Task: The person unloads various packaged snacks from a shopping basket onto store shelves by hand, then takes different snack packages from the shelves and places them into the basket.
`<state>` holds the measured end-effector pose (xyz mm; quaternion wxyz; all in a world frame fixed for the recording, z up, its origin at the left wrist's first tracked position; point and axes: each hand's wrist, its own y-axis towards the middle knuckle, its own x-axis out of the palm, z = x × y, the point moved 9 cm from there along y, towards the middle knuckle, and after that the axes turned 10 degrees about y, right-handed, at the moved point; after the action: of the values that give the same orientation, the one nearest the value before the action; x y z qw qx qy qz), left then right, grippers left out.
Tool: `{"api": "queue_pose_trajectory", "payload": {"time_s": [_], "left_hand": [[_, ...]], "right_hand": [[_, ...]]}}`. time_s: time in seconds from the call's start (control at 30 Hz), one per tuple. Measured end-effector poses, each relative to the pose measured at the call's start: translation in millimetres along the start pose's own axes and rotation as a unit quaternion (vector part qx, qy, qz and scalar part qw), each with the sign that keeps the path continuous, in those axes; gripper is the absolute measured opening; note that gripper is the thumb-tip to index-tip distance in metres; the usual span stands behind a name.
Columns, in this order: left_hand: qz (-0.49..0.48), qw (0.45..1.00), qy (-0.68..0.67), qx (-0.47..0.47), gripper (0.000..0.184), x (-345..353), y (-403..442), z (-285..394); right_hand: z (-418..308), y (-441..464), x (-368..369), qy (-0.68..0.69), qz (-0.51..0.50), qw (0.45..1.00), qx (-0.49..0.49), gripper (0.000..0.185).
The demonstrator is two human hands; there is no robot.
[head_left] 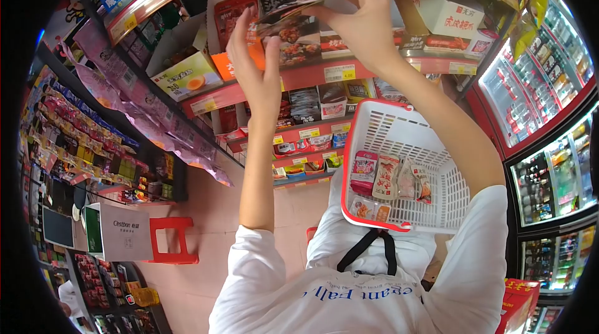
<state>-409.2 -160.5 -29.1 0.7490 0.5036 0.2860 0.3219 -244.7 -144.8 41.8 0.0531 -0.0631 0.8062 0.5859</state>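
Observation:
My right hand (365, 15) is raised at the shelf, fingers and thumb pinching a thin dark snack packet (306, 4) seen nearly edge-on. To its left, my left hand (253, 62) is upright with thumb and fingers apart, close to the packet's left end and in front of an orange display box (253, 49) of red packets. Behind the hands is a dark display box (293, 44) with a food picture. Below my right forearm, a white shopping basket (446, 175) with a red rim sits against my body. Several snack packets lie in it, including a pink one (364, 171).
A yellow-green snack box (187, 75) and a white snack box (452, 22) flank the hands on the red-edged shelf (306, 76). Drinks coolers (552, 171) line the right. A red stool (175, 240) and a white carton (121, 232) stand at left.

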Motion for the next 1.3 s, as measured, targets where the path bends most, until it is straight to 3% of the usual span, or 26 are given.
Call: {"api": "queue_pose_trajectory", "payload": {"time_s": [0.07,0.1,0.13,0.17,0.2,0.23,0.3,0.37,0.47,0.5,0.63,0.7,0.73,0.8,0.83,0.9,0.93,0.97,1.03,1.1,1.13,1.17,1.27,1.3], "left_hand": [[-0.035,0.988,-0.14,-0.063,0.035,3.5,-4.4,-2.7],[-0.025,0.992,-0.116,-0.052,0.03,1.2,-5.2,-3.9],[-0.046,0.985,-0.148,-0.073,0.029,2.1,-6.7,0.9],[-0.067,0.977,-0.18,-0.093,0.027,2.7,-7.6,7.4],[-0.07,0.977,-0.181,-0.094,0.027,4.7,-9.4,14.3],[-0.101,0.963,-0.233,-0.094,0.025,13.8,-13.1,24.4],[-0.187,0.93,-0.293,-0.122,0.025,33.1,-27.3,45.2],[-0.26,0.863,-0.386,-0.195,0.03,61.0,-51.8,67.2],[-0.354,0.812,-0.399,-0.238,0.039,98.7,-94.3,94.9],[-0.388,0.824,-0.353,-0.215,0.045,115.2,-110.7,96.3],[-0.492,0.768,-0.362,-0.192,0.056,171.1,-180.9,126.3],[-0.586,0.738,-0.314,-0.113,0.035,187.4,-212.9,147.7],[-0.591,0.733,-0.317,-0.114,0.035,195.9,-221.3,147.3],[-0.818,0.471,-0.317,-0.091,0.032,201.5,-288.7,159.8],[-0.821,0.467,-0.316,-0.092,0.032,200.3,-296.3,159.5],[-0.83,0.508,-0.189,0.129,0.041,190.2,-318.3,158.7],[-0.856,0.465,-0.11,0.198,0.04,180.7,-335.6,154.0],[-0.859,0.46,-0.111,0.195,0.04,174.6,-340.1,153.0],[-0.85,0.439,-0.075,0.281,0.038,158.1,-341.4,154.5],[-0.868,0.434,-0.075,0.229,0.037,158.9,-337.3,155.4],[-0.851,0.478,-0.091,0.197,0.038,165.8,-330.7,156.3],[-0.831,0.521,-0.107,0.163,0.039,172.1,-323.4,156.2],[-0.824,0.527,-0.124,0.167,0.042,174.0,-321.9,155.6],[-0.825,0.527,-0.122,0.165,0.042,172.0,-322.0,153.9]], "right_hand": [[-12.9,-6.0,-7.3,0.033,-0.019,0.998,0.046,0.026],[-14.4,-10.4,-7.7,0.067,-0.039,0.993,0.089,0.024],[-28.9,-11.0,-14.5,0.078,-0.007,0.996,0.043,0.037],[-43.8,-14.5,-18.3,0.078,-0.005,0.996,0.045,0.037],[-48.9,-21.3,-26.7,0.088,0.022,0.988,0.126,0.033],[-45.8,-30.5,-36.5,0.097,0.048,0.973,0.205,0.031],[-30.2,-52.2,-59.7,0.061,0.089,0.963,0.245,0.035],[-22.2,-71.2,-77.7,0.218,0.144,0.931,0.255,0.032],[-0.9,-116.2,-117.5,0.126,0.103,0.941,0.298,0.042],[5.5,-135.2,-132.1,0.054,0.08,0.943,0.319,0.045],[15.0,-219.5,-181.5,0.067,0.07,0.889,0.447,0.062],[24.4,-264.7,-196.3,0.123,0.029,0.843,0.523,0.065],[26.6,-283.8,-210.7,0.121,0.034,0.84,0.528,0.065],[33.7,-329.3,-221.2,0.116,-0.04,0.793,0.597,0.066],[31.4,-339.3,-225.4,0.117,-0.036,0.791,0.599,0.066],[22.4,-374.7,-207.0,0.218,-0.12,0.71,0.659,0.061],[22.8,-395.7,-202.2,0.19,-0.179,0.664,0.701,0.056],[14.7,-408.4,-198.8,0.186,-0.208,0.64,0.716,0.049],[12.9,-450.2,-187.4,0.185,-0.269,0.579,0.747,0.047],[19.4,-478.3,-175.3,0.174,-0.297,0.604,0.719,0.047],[18.9,-479.4,-167.9,0.158,-0.325,0.63,0.687,0.047],[18.3,-485.0,-163.6,0.159,-0.325,0.629,0.688,0.047],[18.2,-499.2,-144.9,0.047,-0.48,0.6,0.638,0.052],[17.5,-503.7,-140.8,0.05,-0.481,0.6,0.637,0.052]]}}
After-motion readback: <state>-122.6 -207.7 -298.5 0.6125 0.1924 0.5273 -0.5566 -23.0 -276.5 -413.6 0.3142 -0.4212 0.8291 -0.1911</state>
